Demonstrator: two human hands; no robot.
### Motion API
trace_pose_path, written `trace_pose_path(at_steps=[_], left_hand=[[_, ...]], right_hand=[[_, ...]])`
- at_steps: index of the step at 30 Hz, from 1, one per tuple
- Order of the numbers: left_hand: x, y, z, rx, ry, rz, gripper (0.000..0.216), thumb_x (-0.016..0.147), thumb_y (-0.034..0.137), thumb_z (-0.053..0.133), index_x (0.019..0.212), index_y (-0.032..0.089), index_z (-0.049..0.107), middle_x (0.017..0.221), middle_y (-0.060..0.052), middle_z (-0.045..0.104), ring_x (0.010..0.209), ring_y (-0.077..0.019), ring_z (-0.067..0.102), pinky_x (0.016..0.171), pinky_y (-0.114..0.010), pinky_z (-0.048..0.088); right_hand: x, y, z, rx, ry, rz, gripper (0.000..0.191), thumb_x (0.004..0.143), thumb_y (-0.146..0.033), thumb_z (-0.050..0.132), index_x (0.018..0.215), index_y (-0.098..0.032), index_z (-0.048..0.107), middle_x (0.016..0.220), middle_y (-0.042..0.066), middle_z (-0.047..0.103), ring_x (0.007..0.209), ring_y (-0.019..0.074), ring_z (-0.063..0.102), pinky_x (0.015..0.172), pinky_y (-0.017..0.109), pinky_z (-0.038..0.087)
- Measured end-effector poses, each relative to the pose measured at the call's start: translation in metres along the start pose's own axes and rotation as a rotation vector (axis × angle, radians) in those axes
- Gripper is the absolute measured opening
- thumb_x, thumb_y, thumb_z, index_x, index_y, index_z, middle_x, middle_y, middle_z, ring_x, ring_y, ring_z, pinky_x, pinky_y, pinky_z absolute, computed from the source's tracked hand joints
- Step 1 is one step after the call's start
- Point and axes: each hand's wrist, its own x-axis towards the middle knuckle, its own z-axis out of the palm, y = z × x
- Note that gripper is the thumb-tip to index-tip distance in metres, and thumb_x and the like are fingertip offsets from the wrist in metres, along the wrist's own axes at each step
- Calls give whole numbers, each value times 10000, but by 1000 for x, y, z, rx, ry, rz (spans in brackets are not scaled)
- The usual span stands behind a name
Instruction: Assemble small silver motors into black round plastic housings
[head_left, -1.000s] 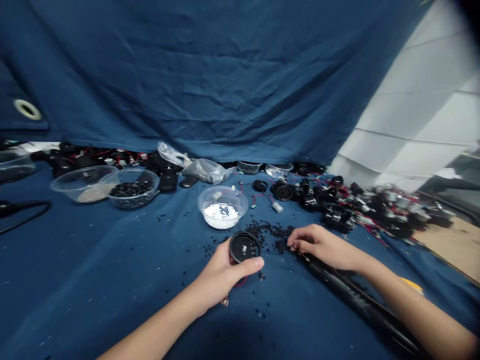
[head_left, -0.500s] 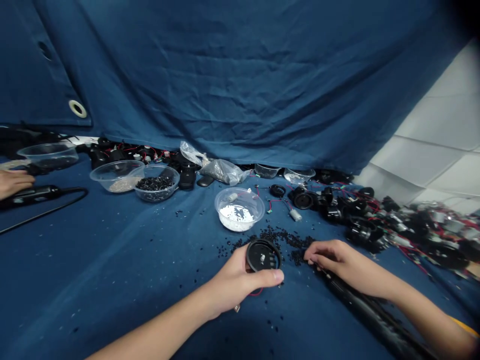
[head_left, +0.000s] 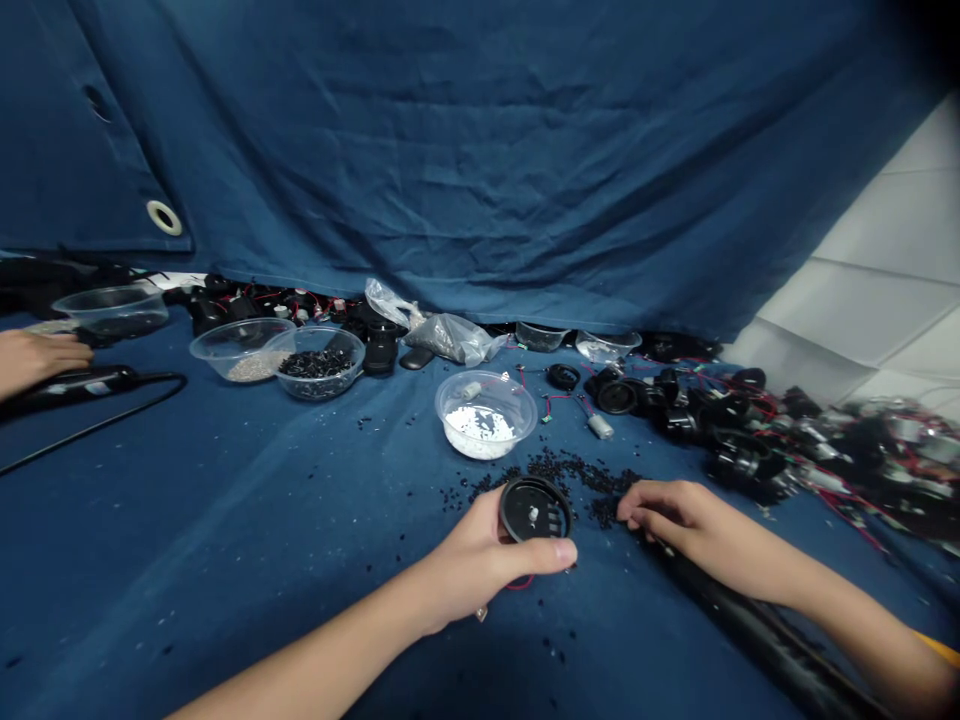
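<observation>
- The left hand (head_left: 480,560) grips a round black plastic cap (head_left: 553,512) by its edge, thumb (head_left: 551,556) across the rim; the smooth, slotted disc sits tilted above the blue cloth (head_left: 225,560).
- A thin red wire (head_left: 519,583) loops beneath the cap.
- The right hand's fingers (head_left: 645,518) curl narrowly, tips just beside a loose scatter of black granules (head_left: 570,470); whether they pinch any, I cannot tell.
- A glossy black tube (head_left: 765,630) lies beneath that hand.
- A clear plastic bowl of white granules (head_left: 486,440) stands just beyond the cap.
- Beyond it, black motor assemblies with red wires (head_left: 750,445) form a heap at right.
- Open cloth spreads left of the hands, dotted with stray granules.
</observation>
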Motion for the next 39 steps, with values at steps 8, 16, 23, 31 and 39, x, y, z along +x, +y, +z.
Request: trace_pose_path(at_steps=[8, 16, 23, 31, 39], left_hand=[[1, 0, -2, -17, -6, -26, 578, 696, 446, 793, 1182, 190, 612, 1061, -68, 639, 1058, -282, 559, 930, -417, 415], [0, 0, -1, -22, -6, -39, 564, 697, 460, 792, 1165, 201, 613, 1067, -73, 647, 1066, -283, 561, 900, -395, 423], [1, 1, -1, -21, 29, -38, 573, 655, 453, 798, 1131, 189, 619, 1026, -59, 641, 1032, -269, 564, 915, -394, 405], [4, -1, -3, 9, -6, -28, 580, 706, 497, 776, 1178, 205, 610, 969, -35, 639, 932, -236, 560, 845, -356, 397], [3, 1, 0, -4, -6, -20, 535, 741, 472, 754, 1179, 201, 608, 946, -31, 636, 900, -230, 559, 841, -361, 397]], right_hand=[[-1, -5, -2, -34, 17, -12, 251, 954, -266, 394, 891, -213, 631, 862, 39, 668, 807, 211, 612, 761, 329, 469], [-3, -9, 0, -94, 38, -40, 239, 941, -250, 405, 907, -217, 639, 949, 67, 680, 878, 234, 610, 823, 364, 463], [0, -16, -3, -152, 17, -60, 240, 930, -199, 410, 883, -208, 646, 888, 55, 679, 830, 224, 611, 774, 340, 455], [4, -24, -6, -211, 33, -63, 222, 890, -81, 451, 848, -199, 634, 832, 25, 679, 782, 183, 604, 742, 281, 423], [5, -28, -9, -317, 23, -89, 223, 844, -28, 479, 848, -187, 636, 838, 43, 682, 764, 186, 597, 711, 273, 403]])
